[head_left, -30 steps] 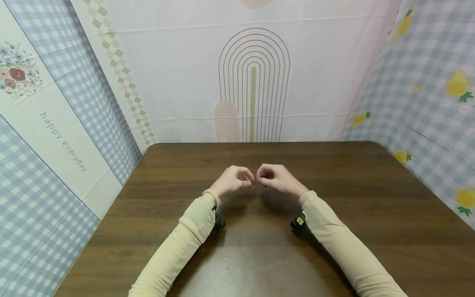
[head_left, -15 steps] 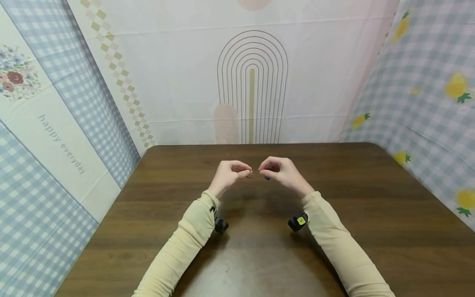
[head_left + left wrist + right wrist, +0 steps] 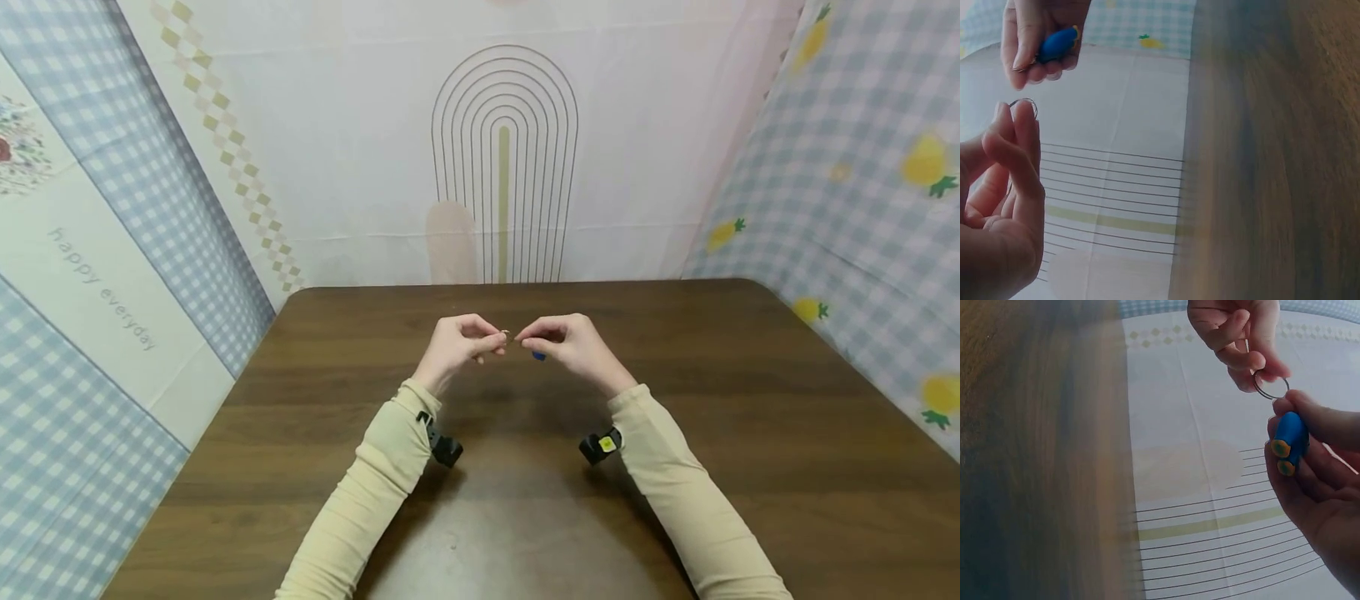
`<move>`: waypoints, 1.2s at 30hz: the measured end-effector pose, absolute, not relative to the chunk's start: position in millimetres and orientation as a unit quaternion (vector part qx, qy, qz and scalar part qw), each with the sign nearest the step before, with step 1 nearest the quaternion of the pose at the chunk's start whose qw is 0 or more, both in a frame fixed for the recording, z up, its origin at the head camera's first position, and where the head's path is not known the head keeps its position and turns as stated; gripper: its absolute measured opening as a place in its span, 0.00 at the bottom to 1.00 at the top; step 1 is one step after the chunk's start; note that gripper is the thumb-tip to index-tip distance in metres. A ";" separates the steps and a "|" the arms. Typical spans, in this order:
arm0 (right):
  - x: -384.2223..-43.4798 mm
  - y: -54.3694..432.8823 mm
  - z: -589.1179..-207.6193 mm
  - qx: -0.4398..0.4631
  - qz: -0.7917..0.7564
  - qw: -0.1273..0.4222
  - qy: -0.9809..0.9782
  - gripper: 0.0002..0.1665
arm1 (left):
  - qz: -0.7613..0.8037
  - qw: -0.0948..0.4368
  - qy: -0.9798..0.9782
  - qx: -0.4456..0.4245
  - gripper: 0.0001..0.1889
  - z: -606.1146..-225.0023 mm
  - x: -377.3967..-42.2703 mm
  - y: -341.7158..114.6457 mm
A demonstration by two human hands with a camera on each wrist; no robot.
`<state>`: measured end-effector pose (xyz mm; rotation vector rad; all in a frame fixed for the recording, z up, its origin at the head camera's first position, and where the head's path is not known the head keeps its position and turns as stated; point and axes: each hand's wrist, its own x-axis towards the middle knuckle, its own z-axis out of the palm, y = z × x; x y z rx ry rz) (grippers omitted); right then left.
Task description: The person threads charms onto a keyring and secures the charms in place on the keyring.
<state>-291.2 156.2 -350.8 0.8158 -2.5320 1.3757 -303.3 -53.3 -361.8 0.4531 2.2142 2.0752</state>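
Observation:
My left hand (image 3: 450, 348) pinches a thin metal key ring (image 3: 1262, 393) between thumb and fingertips, with part of its loop standing out past them. Opposite it, my right hand (image 3: 579, 348) pinches the metal end of a small blue keychain charm (image 3: 1291, 434) between thumb and forefinger. Two rounded orange-yellow ends with green centres show on the charm, which hangs under the right fingers. Both hands are above the table, fingertips a short gap apart. In the left wrist view, a bit of thin metal (image 3: 1021, 69) sticks out of the right fingertips toward the ring.
A dark brown wooden table (image 3: 510, 500) spreads beneath both arms. Black wrist cameras (image 3: 447, 451) hang below the cuffs. A white printed cloth (image 3: 360, 150) stands behind the table, with checked cloths (image 3: 862, 192) at the sides.
Both hands have risen slightly and moved away from me. Their fingertips parted half a second ago and are closer together now. The ring and charm stay in the same hands.

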 end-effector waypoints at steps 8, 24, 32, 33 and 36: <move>-293.3 153.7 -345.3 0.268 0.453 0.086 -0.846 0.08 | 0.700 0.068 0.685 0.192 0.05 -358.8 -305.8 -56.4; -289.6 152.5 -343.1 0.281 0.444 0.091 -0.846 0.05 | 0.667 0.074 0.694 0.263 0.08 -363.8 -305.4 -58.6; -285.8 150.0 -342.0 0.325 0.376 0.124 -0.859 0.05 | 0.622 0.051 0.720 0.303 0.06 -366.1 -308.3 -60.2; -285.2 149.9 -341.6 0.326 0.373 0.130 -0.859 0.05 | 0.616 0.049 0.724 0.308 0.06 -366.1 -308.6 -60.6; -284.1 149.6 -341.2 0.324 0.368 0.140 -0.860 0.06 | 0.604 0.047 0.728 0.320 0.05 -366.9 -309.0 -60.9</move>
